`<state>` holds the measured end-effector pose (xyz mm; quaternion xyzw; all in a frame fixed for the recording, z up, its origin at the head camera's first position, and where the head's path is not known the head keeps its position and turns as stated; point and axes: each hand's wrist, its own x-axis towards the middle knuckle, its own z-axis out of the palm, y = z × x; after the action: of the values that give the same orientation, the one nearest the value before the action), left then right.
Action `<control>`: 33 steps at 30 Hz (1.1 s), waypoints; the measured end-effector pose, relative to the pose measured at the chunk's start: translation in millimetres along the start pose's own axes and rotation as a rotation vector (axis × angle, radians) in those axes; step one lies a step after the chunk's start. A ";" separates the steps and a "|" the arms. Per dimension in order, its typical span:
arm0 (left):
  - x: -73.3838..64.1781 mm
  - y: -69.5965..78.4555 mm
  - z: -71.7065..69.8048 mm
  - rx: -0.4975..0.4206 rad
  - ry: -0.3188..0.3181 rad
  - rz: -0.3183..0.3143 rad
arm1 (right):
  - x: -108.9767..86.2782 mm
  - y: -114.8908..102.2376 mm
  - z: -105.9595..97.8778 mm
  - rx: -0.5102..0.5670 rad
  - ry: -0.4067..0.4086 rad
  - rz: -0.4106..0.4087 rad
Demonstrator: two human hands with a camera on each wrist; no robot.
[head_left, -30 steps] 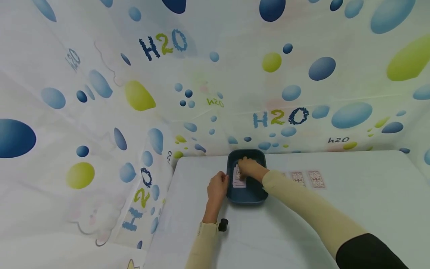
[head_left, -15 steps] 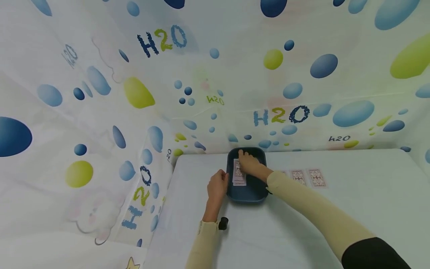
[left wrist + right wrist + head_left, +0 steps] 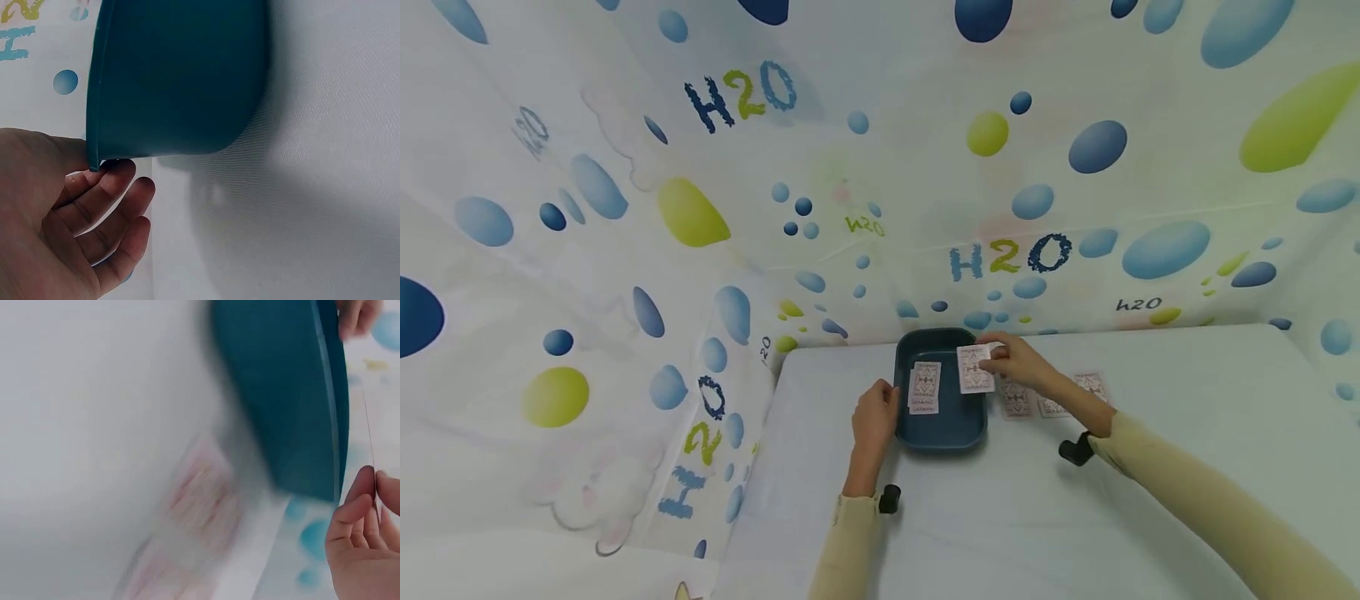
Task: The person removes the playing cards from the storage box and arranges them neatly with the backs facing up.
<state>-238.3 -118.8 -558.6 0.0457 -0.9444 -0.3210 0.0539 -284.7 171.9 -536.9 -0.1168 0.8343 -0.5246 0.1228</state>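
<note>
A dark teal tray (image 3: 951, 437) stands near the table's back edge. My left hand (image 3: 875, 414) pinches its left rim, and in the left wrist view thumb and index meet at the tray's lip (image 3: 94, 119) while the other fingers curl loosely. Inside the tray, on the left, lie overlapping playing cards (image 3: 926, 383), backs up with a red pattern. My right hand (image 3: 1017, 364) pinches a single playing card (image 3: 973, 369) by its right edge, over the tray's right side. In the right wrist view that card (image 3: 368, 428) shows edge-on between thumb and fingers.
Several more playing cards (image 3: 1017, 400) lie in a row on the white table (image 3: 1037, 517), right of the tray. Behind the table hangs a white sheet (image 3: 917, 183) with blue and green spots. Black wrist cameras (image 3: 1076, 450) sit on both wrists.
My right hand has moved from over the cards inside the tray to its right side, and a card now shows in its fingers. My left hand stays at the rim. The head view has shifted slightly.
</note>
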 end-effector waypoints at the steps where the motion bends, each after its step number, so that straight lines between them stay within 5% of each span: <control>1: 0.0 -1.0 -1.1 0.002 -0.003 -0.007 | -8.1 6.5 -8.7 0.005 -0.002 -0.002; 10: 1.4 -5.9 -5.2 -0.001 -0.026 -0.054 | -68.1 73.0 -93.1 0.001 0.016 0.103; 17: 1.8 -4.8 -1.9 0.001 -0.035 -0.053 | -100.4 110.4 -143.4 -0.120 0.030 0.181; 23: 1.7 -2.8 -0.4 0.003 -0.039 -0.054 | -112.8 130.0 -156.6 -0.256 0.067 0.193; 33: 2.4 0.2 1.0 0.003 -0.052 -0.054 | -111.8 136.4 -144.5 -0.493 0.198 0.204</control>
<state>-240.8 -118.3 -559.1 0.0631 -0.9444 -0.3220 0.0206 -235.7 388.0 -590.5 -0.0065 0.9521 -0.2995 0.0607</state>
